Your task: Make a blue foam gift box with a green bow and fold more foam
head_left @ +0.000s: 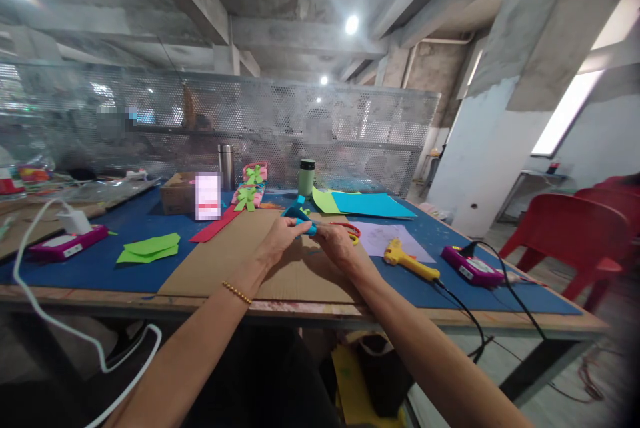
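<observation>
Above a sheet of cardboard [215, 268], both hands meet on a piece of blue paper [296, 210] that looks folded or rolled. My left hand [281, 239] pinches it from the left, thumb on top. My right hand [339, 241] has its fingers curled around the paper's right end, and the fingertips are partly hidden. Just behind the right hand lie scissors [354, 233] with red and yellow handles. A yellow glue gun [410, 261] rests to the right, beside a sheet of lilac paper [370, 235].
Blue sheets [375, 205], a green bottle [307, 178] and a steel flask [227, 165] stand or lie at the back. Pink pieces with green bows [247, 198], a carton [177, 195] and green paper [150, 248] are left. Purple power strips [470, 267] sit at both sides, with trailing cables.
</observation>
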Available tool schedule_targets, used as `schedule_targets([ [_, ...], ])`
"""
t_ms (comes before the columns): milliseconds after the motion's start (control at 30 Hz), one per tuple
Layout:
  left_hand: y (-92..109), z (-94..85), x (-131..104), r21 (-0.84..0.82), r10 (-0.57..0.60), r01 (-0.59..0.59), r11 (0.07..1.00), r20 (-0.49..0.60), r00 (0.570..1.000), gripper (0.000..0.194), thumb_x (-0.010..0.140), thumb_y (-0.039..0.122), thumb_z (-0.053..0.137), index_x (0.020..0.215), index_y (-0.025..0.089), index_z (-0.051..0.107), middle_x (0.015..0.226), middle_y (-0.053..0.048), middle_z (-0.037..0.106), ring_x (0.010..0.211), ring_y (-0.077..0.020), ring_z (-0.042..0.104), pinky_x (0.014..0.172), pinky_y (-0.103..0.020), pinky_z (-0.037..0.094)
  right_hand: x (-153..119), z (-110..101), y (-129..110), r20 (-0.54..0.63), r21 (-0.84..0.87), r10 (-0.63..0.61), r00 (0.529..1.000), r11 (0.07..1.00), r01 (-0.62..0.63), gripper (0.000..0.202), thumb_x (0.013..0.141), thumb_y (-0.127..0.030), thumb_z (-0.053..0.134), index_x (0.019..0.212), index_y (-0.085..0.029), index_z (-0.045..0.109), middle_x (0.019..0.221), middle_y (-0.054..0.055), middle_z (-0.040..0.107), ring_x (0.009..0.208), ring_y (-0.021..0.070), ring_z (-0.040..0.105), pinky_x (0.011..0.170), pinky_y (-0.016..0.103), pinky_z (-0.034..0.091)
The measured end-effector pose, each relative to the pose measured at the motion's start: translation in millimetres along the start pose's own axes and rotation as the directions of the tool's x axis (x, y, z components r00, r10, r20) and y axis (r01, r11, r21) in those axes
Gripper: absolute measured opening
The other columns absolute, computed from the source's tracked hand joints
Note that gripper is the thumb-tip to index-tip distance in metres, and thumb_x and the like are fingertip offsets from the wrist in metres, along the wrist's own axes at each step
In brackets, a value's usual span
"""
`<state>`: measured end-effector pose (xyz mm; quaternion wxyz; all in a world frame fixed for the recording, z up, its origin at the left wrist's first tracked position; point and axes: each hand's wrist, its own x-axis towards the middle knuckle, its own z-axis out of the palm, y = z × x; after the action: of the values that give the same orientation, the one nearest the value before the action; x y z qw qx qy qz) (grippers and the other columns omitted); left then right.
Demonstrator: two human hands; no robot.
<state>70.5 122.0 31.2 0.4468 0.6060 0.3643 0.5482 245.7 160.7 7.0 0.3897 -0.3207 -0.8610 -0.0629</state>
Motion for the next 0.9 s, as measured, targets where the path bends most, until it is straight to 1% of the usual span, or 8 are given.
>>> schedule_targets([
  [67, -0.9, -0.6, 0.7, 0.01, 0.01, -0.01, 1.0, 0.0, 1.0, 0.037, 0.059, 0.052, 0.078, 0.058, 0.016, 0.071, 0.062, -0.002, 0.066, 0.067, -0.0148, 0.051, 0.07, -0.029, 0.037, -0.2, -0.3, -0.4, -0.002, -0.004, 0.004, 1.0, 1.0, -0.004, 0.028, 0.09, -0.016, 0.051, 0.066, -0.015, 0.065, 0.06, 0.0, 0.058, 0.055, 0.0107, 0.043, 0.055, 0.024, 0.027],
  [167, -3.5, -0.8, 1.9, 0.002, -0.005, 0.005, 1.0, -0.01, 1.0, 0.036, 0.06, 0.051, 0.079, 0.06, 0.015, 0.073, 0.061, -0.002, 0.066, 0.065, -0.0141, 0.05, 0.069, -0.028, 0.037, -0.8, -0.2, -0.6, 0.001, 0.008, 0.006, 1.0, 1.0, -0.006, 0.026, 0.09, -0.015, 0.052, 0.068, -0.015, 0.066, 0.061, 0.0, 0.059, 0.057, 0.0109, 0.044, 0.056, 0.023, 0.028],
  [367, -8.0, 1.3, 2.2, -0.063, -0.031, 0.029, 0.998, -0.032, 0.999, 0.032, 0.059, 0.047, 0.082, 0.065, 0.016, 0.076, 0.063, -0.002, 0.067, 0.066, -0.0144, 0.051, 0.071, -0.029, 0.038, -0.7, -1.0, -2.0, -0.024, 0.003, 0.047, 0.999, 0.999, -0.047, 0.024, 0.086, -0.012, 0.056, 0.064, -0.016, 0.065, 0.061, -0.001, 0.059, 0.056, 0.0107, 0.042, 0.055, 0.024, 0.027],
  [533, -10.9, 1.9, 3.4, -0.098, -0.009, 0.009, 0.995, -0.005, 1.0, 0.031, 0.059, 0.045, 0.082, 0.068, 0.016, 0.077, 0.065, -0.002, 0.068, 0.068, -0.0146, 0.052, 0.072, -0.029, 0.039, -0.8, -1.3, -2.1, -0.021, 0.023, 0.069, 0.997, 0.997, -0.069, 0.022, 0.081, -0.007, 0.056, 0.062, -0.015, 0.065, 0.06, -0.002, 0.059, 0.056, 0.0104, 0.044, 0.055, 0.023, 0.028],
  [667, -12.2, 0.7, 4.7, -0.091, -0.004, 0.004, 0.996, 0.005, 1.0, 0.03, 0.061, 0.044, 0.081, 0.071, 0.016, 0.077, 0.067, -0.001, 0.068, 0.07, -0.0147, 0.052, 0.073, -0.029, 0.038, -2.7, 0.6, 0.4, -0.031, 0.01, 0.1, 0.994, 0.995, -0.1, 0.022, 0.079, -0.005, 0.055, 0.063, -0.015, 0.066, 0.058, -0.003, 0.06, 0.055, 0.0103, 0.047, 0.054, 0.022, 0.027],
  [800, -8.4, -0.4, 2.8, -0.041, 0.03, -0.029, 0.999, 0.018, 0.999, 0.03, 0.067, 0.045, 0.076, 0.072, 0.016, 0.077, 0.069, -0.002, 0.067, 0.069, -0.0146, 0.052, 0.071, -0.028, 0.037, -3.2, 0.1, 1.9, -0.01, 0.018, 0.114, 0.993, 0.993, -0.113, 0.019, 0.08, -0.008, 0.058, 0.068, -0.016, 0.071, 0.06, -0.001, 0.064, 0.055, 0.0108, 0.052, 0.055, 0.022, 0.029],
  [900, -3.4, -0.6, 0.5, -0.035, 0.062, -0.062, 0.997, 0.012, 0.998, 0.03, 0.069, 0.045, 0.074, 0.076, 0.016, 0.077, 0.073, -0.002, 0.068, 0.071, -0.0152, 0.054, 0.069, -0.028, 0.038, -2.6, -1.4, 0.9, -0.027, 0.06, 0.147, 0.989, 0.988, -0.145, 0.02, 0.083, -0.012, 0.058, 0.069, -0.016, 0.073, 0.061, -0.001, 0.067, 0.055, 0.0109, 0.054, 0.055, 0.021, 0.031],
])
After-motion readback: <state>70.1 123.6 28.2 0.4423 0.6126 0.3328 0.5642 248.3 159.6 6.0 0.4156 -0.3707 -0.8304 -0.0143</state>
